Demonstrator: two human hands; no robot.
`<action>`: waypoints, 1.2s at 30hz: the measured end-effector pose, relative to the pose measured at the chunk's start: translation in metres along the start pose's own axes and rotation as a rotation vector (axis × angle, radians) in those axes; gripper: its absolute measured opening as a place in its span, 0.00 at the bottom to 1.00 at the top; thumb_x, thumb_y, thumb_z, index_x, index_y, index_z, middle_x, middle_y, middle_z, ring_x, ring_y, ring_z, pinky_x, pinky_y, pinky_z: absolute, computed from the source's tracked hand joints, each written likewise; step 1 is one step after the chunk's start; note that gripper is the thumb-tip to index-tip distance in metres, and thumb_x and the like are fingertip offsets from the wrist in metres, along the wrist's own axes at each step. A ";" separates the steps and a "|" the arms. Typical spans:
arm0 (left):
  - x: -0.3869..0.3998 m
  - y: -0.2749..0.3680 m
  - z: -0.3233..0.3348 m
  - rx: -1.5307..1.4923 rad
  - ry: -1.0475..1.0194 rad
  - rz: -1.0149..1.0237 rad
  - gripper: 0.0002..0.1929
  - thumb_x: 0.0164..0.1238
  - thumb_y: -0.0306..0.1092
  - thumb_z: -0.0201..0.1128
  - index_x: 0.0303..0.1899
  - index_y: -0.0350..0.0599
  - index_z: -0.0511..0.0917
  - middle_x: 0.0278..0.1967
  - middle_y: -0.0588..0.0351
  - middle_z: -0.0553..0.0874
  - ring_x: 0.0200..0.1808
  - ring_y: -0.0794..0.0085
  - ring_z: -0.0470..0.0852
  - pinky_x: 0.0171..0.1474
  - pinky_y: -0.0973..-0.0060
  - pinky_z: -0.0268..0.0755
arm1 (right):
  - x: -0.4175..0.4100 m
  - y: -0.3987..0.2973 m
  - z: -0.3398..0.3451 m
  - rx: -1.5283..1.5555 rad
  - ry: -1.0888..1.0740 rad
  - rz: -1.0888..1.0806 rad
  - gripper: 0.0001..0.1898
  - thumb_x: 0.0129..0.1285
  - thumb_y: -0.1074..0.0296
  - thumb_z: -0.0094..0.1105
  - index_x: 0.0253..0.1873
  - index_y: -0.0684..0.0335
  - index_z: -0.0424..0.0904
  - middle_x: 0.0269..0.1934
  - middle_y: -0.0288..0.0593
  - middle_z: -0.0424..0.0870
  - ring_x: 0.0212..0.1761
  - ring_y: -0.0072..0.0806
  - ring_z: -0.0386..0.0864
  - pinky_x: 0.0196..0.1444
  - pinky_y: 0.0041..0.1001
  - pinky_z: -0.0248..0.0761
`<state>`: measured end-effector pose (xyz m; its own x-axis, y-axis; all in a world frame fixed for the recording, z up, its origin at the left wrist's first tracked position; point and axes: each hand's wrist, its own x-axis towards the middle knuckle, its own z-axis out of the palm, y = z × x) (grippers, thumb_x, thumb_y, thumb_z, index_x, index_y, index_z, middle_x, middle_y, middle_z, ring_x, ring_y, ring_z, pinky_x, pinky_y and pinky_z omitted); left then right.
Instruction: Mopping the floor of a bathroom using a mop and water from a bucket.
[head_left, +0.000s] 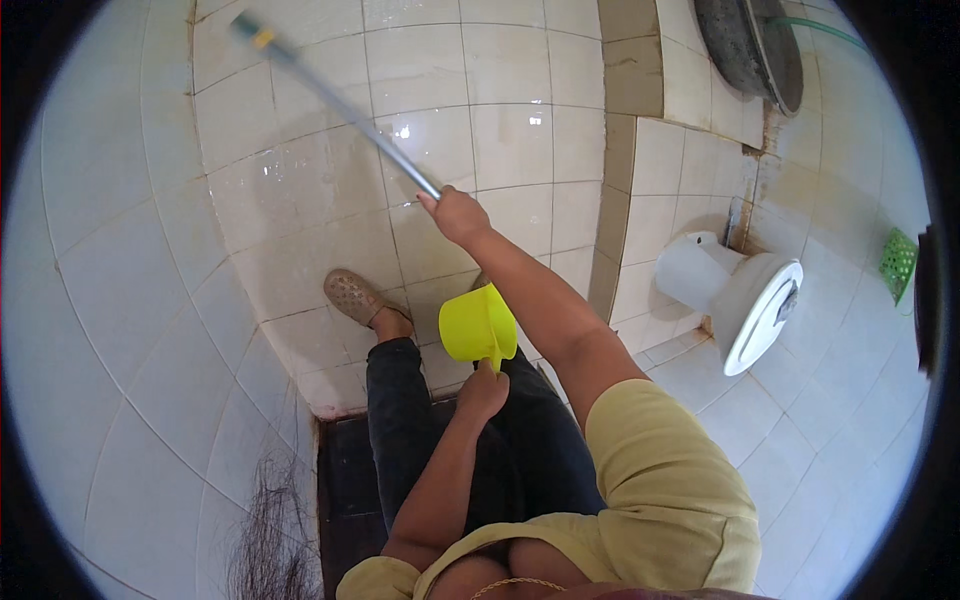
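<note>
My right hand (457, 216) is wrapped around one end of a long metal pole (367, 133), with that arm stretched out ahead. The pole slants up and left over the wet floor tiles (420, 64). Its far end, green with a yellow part, is blurred, so I cannot tell what head it has. In my left hand (482, 391) is the handle of a bright yellow-green plastic dipper (472, 326). The dipper is held in front of my legs and hides part of one foot; its inside is not visible.
A white toilet (757, 315) stands at the right. Above it, a dark tub (742, 52) rests on a tiled ledge (690, 82), with a green hose (821, 31) at it. A green perforated basket (896, 264) is at the right wall. The left wall (135, 300) is close by.
</note>
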<state>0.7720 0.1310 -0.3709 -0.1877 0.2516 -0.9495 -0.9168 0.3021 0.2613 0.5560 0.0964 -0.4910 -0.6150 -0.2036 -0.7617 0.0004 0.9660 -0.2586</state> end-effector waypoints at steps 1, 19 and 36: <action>0.001 -0.003 0.001 0.007 0.002 -0.010 0.23 0.58 0.37 0.44 0.53 0.30 0.60 0.34 0.38 0.78 0.25 0.58 0.79 0.36 0.64 0.69 | 0.000 -0.003 -0.003 0.011 -0.005 0.001 0.32 0.58 0.37 0.38 0.41 0.68 0.71 0.36 0.56 0.78 0.36 0.46 0.77 0.37 0.41 0.71; 0.000 0.012 -0.005 -0.013 0.017 -0.021 0.22 0.55 0.38 0.45 0.47 0.31 0.65 0.39 0.31 0.76 0.43 0.46 0.76 0.48 0.59 0.65 | 0.000 0.037 -0.031 0.194 0.055 0.084 0.32 0.59 0.38 0.38 0.39 0.71 0.70 0.29 0.58 0.76 0.29 0.47 0.77 0.28 0.40 0.71; -0.099 0.045 -0.113 -0.133 0.336 0.254 0.17 0.56 0.35 0.47 0.43 0.29 0.66 0.27 0.40 0.78 0.17 0.59 0.78 0.23 0.69 0.72 | -0.312 0.116 -0.191 0.044 0.118 0.339 0.30 0.57 0.40 0.42 0.39 0.68 0.73 0.35 0.59 0.77 0.40 0.50 0.75 0.44 0.40 0.67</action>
<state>0.7094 0.0162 -0.2844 -0.4971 -0.0174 -0.8675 -0.8599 0.1433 0.4899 0.5973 0.3019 -0.1704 -0.6607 0.1494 -0.7357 0.2525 0.9671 -0.0304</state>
